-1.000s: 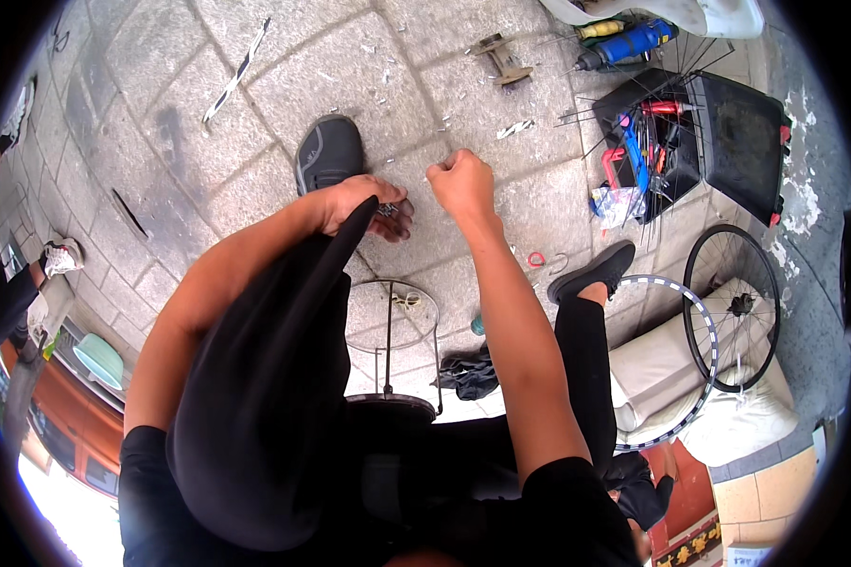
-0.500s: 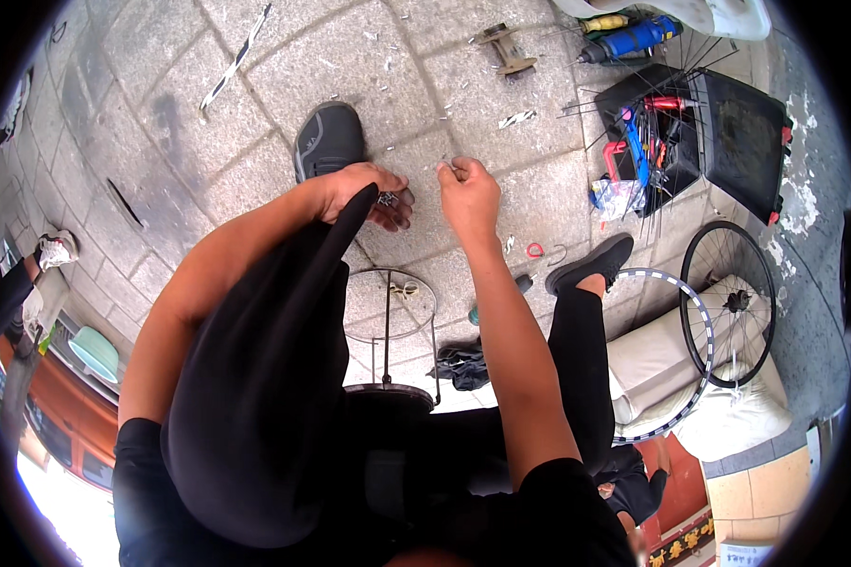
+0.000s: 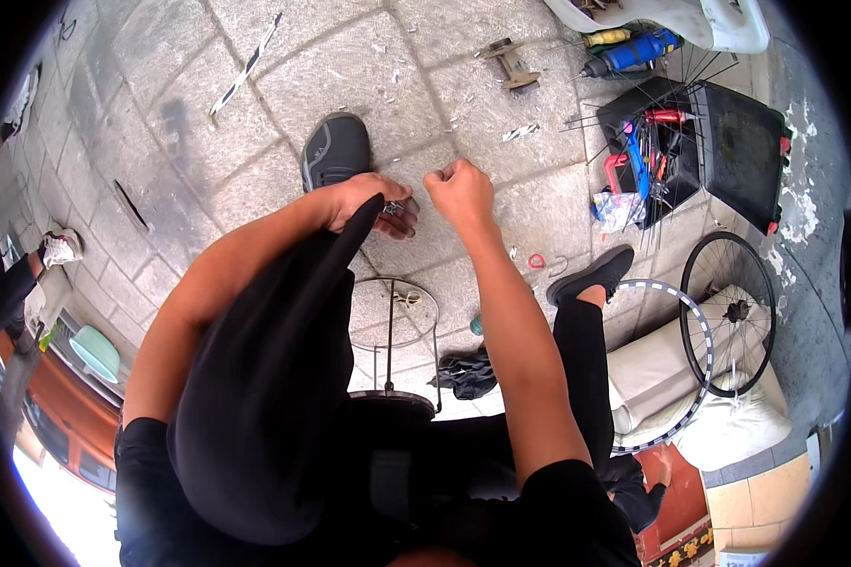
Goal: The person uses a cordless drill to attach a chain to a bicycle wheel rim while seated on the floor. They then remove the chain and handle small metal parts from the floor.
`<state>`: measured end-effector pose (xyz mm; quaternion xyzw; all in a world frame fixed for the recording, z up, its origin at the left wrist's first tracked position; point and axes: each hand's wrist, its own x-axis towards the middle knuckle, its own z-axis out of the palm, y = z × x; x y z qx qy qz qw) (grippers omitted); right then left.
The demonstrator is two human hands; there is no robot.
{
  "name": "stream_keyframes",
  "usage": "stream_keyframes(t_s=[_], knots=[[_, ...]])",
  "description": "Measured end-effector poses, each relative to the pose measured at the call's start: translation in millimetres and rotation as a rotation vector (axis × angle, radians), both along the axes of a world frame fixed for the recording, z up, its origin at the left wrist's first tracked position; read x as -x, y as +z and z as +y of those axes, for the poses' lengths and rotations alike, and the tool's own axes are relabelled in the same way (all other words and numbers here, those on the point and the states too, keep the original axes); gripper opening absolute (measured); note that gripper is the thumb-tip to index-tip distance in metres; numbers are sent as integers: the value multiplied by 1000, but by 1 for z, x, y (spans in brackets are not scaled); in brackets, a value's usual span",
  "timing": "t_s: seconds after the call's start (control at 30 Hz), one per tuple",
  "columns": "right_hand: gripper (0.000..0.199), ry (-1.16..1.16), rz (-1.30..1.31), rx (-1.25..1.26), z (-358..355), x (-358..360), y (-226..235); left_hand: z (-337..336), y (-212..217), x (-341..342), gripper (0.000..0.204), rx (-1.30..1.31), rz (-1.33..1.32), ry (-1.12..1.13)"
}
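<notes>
Resting in the left hand (image 3: 359,195): a cluster of small silvery metal pieces (image 3: 392,208), partly hidden by thumb and fingers. Common long axis: none to be made out, the pieces being too small and bunched.

Left grip: loosely curled around the cluster, its opening toward the right hand (image 3: 461,192).

Right hand: just beside the left, not touching, a narrow strip of pavement (image 3: 539,203) showing between. Grip closed, fingers folded in, thumb and forefinger drawn together; whether a piece sits between them cannot be told.

Governing relation: from the right fingertips, the cluster lies to the left and slightly nearer the body. The left hand bears it outright; the right faces it across the gap.

Adjoining: one leg in black trousers (image 3: 255,378), alongside the left forearm; one dark shoe (image 3: 338,151), just beyond the left hand.

Outlying, ahead: one spool-shaped metal part (image 3: 512,66), on the pavement.

Outlying, right: one open black toolbox (image 3: 742,156), hand tools inside; one blue power tool (image 3: 638,49), near it; one spoked wheel (image 3: 737,311); one striped rim (image 3: 708,354), near the wheel.
</notes>
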<state>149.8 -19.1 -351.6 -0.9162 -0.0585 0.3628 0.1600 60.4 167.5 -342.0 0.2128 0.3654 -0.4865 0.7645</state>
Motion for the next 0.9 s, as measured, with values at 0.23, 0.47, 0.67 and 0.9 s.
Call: stream_keyframes(t_s=[0.23, 0.47, 0.67, 0.9], knots=[[27, -76, 438, -268, 3, 16, 62, 3, 0, 2, 30, -27, -212, -97], [43, -192, 671, -477, 14, -16, 28, 9, -6, 2, 27, -25, -87, -118], [43, 58, 78, -241, 37, 1, 6, 4, 6, 1, 32, 16, -97, -333], [35, 150, -33, -125, 55, 23, -22, 3, 1, 8, 32, 48, -91, -305]])
